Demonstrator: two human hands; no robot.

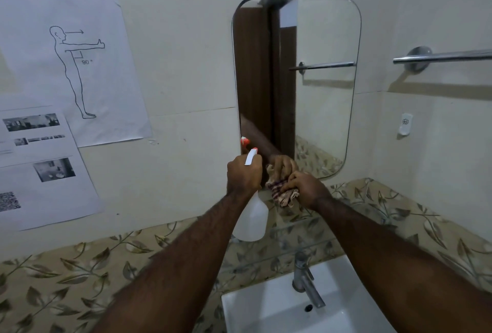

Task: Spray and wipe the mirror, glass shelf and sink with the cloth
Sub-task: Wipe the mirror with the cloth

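Both hands at mirror (319,87) bottom edge | left hand (243,174) grips spray bottle (251,219) | right hand (306,190) clutches cloth (282,192)

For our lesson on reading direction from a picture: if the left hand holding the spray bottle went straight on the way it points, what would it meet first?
Probably the mirror, near its lower left corner. The left hand points the spray bottle at the glass; the gap is hard to judge.

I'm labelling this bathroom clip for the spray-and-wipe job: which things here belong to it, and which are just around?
In the job: spray bottle in the left hand; cloth in the right hand; mirror; glass shelf; sink.

Just around: wall posters; towel rail; wall hook; tap.
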